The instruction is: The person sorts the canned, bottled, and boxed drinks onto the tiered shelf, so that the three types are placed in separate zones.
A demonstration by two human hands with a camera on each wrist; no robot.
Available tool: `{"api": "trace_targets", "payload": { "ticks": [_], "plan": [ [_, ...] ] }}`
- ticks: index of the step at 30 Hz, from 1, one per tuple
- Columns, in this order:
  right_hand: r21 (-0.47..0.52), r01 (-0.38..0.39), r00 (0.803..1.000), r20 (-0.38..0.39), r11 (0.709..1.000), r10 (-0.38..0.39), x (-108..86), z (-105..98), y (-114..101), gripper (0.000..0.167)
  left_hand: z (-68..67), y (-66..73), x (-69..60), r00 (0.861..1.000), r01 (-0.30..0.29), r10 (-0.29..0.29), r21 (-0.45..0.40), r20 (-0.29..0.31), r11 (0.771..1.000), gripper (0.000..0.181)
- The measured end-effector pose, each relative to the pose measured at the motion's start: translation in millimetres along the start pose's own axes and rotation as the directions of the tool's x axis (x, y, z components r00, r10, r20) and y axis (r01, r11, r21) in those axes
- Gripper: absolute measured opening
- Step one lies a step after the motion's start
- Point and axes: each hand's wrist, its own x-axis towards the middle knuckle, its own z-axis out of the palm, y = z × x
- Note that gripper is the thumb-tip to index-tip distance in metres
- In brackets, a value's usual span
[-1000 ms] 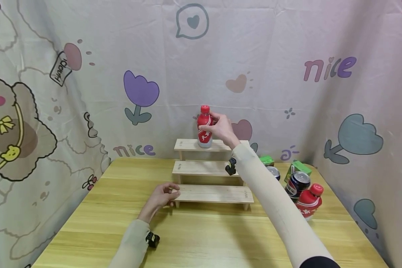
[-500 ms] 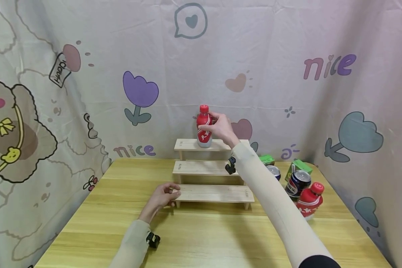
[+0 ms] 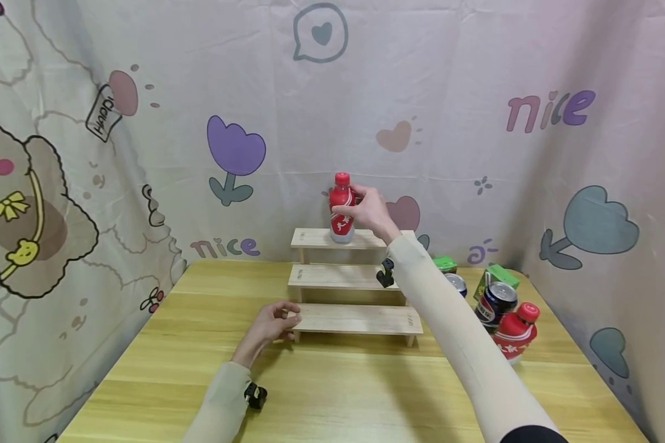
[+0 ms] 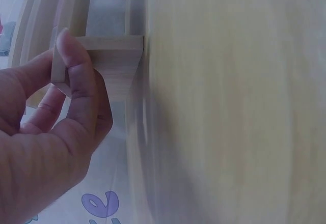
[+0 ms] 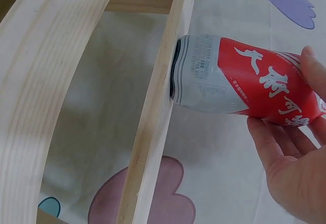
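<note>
A red and white drink bottle (image 3: 342, 212) stands upright on the top step of a three-step wooden shelf (image 3: 360, 319). My right hand (image 3: 371, 209) grips the bottle around its upper body from the right. In the right wrist view, the bottle's base (image 5: 198, 71) meets the edge of the top board. At the shelf's lower left, my left hand (image 3: 274, 323) holds the end of the bottom step. The left wrist view shows the thumb and fingers pinching that board end (image 4: 58, 68).
To the right of the shelf stand another red bottle (image 3: 516, 332), a dark can (image 3: 496, 304) and a green carton (image 3: 499, 278). A second can (image 3: 457, 283) and carton (image 3: 445, 264) are partly behind my right arm. A patterned curtain (image 3: 321, 111) hangs behind the wooden table (image 3: 332, 394).
The head view has shifted very slightly. Both hands keep their hold, and the bottle stays in the same spot on the top step.
</note>
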Motion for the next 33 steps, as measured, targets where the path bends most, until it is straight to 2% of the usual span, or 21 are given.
{"api": "trace_targets", "payload": {
  "ticks": [22,33],
  "plan": [
    [0.031,0.007,1.000,-0.011,0.999,-0.007,0.0,-2.6,4.9,0.068,-0.5,1.1,1.5,1.000,0.007,-0.007,0.017,-0.002,1.000,0.022],
    [0.044,0.037,0.999,-0.003,0.998,-0.037,-1.9,-2.5,7.1,0.068,-0.6,2.1,-0.9,1.000,0.003,-0.003,0.024,-0.004,1.000,0.025]
  ]
}}
